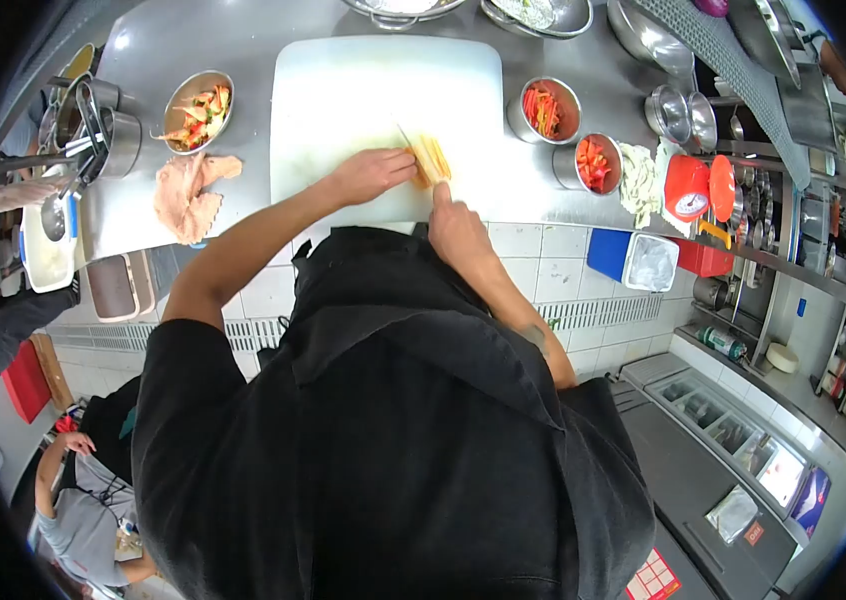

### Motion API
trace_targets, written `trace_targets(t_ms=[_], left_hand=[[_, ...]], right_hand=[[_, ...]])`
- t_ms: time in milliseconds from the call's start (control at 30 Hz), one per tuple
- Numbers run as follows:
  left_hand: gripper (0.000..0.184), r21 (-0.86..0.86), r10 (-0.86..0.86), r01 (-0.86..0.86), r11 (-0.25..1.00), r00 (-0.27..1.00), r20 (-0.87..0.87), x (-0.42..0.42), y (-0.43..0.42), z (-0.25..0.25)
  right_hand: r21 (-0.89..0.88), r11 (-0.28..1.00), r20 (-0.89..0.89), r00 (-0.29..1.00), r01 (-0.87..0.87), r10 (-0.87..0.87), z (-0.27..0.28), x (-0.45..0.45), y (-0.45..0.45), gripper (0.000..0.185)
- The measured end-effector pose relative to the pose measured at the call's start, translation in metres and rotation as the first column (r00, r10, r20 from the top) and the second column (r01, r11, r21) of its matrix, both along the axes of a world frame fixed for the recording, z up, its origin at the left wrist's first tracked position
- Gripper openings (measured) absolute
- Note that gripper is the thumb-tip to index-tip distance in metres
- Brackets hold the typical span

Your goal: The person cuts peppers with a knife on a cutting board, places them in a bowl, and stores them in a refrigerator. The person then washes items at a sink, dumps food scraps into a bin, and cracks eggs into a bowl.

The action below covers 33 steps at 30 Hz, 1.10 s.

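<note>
On the white cutting board (pixel 333 100), a small bunch of yellow pepper strips (pixel 433 160) lies near the front edge. My left hand (pixel 380 172) has its fingers curled together against the left side of the strips, holding them. My right hand (pixel 458 228) is wrapped round a knife (pixel 405 134); its handle is hidden in my grip, and the thin blade points away from me beside and partly behind the strips. A forefinger stretches forward along the top of the knife.
Left of the board stand a metal bowl of pepper trimmings (pixel 205 118) and a crumpled pinkish cloth (pixel 193 195). To the right are metal containers of red pepper strips (pixel 545 110) and red pieces (pixel 593 165), a pale cloth (pixel 640 185) and a red scale (pixel 686 188). Another person (pixel 93 500) is behind left.
</note>
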<state>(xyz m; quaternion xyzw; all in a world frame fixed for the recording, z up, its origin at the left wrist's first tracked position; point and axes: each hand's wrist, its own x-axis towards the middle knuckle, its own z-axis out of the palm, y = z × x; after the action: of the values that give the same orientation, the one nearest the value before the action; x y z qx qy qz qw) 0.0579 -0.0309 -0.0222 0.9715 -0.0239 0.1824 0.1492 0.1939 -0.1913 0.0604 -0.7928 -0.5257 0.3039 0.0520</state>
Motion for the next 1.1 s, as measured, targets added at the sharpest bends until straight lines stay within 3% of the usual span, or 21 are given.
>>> trace_targets(t_ms=[67, 167, 267, 367, 467, 600, 700, 800, 967, 1100], left_hand=[[0.03, -0.015, 0.012, -0.013, 1.0, 0.998, -0.06, 0.001, 0.003, 0.003], [0.03, 0.031, 0.037, -0.039, 0.999, 0.998, 0.05, -0.001, 0.002, -0.004], [0.03, 0.043, 0.022, -0.022, 0.999, 1.0, -0.008, -0.003, 0.003, 0.006], [0.028, 0.071, 0.049, -0.053, 0.996, 0.997, 0.062, -0.003, 0.002, -0.001], [0.027, 0.071, 0.059, -0.059, 0.996, 0.998, 0.01, -0.005, 0.002, -0.001], [0.025, 0.105, 0.059, -0.064, 0.992, 0.997, 0.05, -0.006, 0.0, -0.004], [0.024, 0.111, 0.104, -0.11, 0.988, 0.993, 0.057, -0.007, -0.004, -0.007], [0.027, 0.078, 0.092, -0.095, 0.992, 0.995, 0.035, -0.01, -0.004, -0.007], [0.025, 0.07, 0.104, -0.109, 0.992, 0.992, 0.073, -0.006, -0.003, -0.002], [0.022, 0.06, 0.096, -0.1, 0.993, 0.993, 0.068, -0.007, -0.004, 0.003]], right_hand=[[-0.059, 0.998, -0.004, 1.0, -0.002, 0.001, 0.011, -0.003, -0.007, 0.016], [0.049, 0.999, -0.001, 1.0, 0.001, -0.001, -0.03, -0.001, -0.002, 0.017], [0.011, 1.0, 0.012, 1.0, -0.01, 0.01, 0.001, -0.002, -0.001, 0.018], [0.039, 0.999, -0.035, 0.999, 0.022, -0.021, -0.021, -0.004, -0.011, 0.02], [0.134, 0.991, 0.005, 1.0, -0.001, 0.0, -0.032, -0.005, 0.0, 0.02], [-0.003, 1.0, -0.058, 0.998, 0.015, -0.015, 0.0, -0.007, -0.004, 0.02], [0.132, 0.991, -0.06, 0.998, 0.001, 0.007, -0.025, -0.009, 0.004, 0.019], [0.001, 1.0, -0.049, 0.999, 0.019, -0.019, -0.002, -0.011, 0.003, 0.016], [0.14, 0.989, -0.079, 0.996, 0.047, -0.036, -0.035, -0.009, 0.012, 0.016], [0.164, 0.984, -0.177, 0.983, 0.077, -0.048, -0.022, 0.0, 0.018, 0.016]])
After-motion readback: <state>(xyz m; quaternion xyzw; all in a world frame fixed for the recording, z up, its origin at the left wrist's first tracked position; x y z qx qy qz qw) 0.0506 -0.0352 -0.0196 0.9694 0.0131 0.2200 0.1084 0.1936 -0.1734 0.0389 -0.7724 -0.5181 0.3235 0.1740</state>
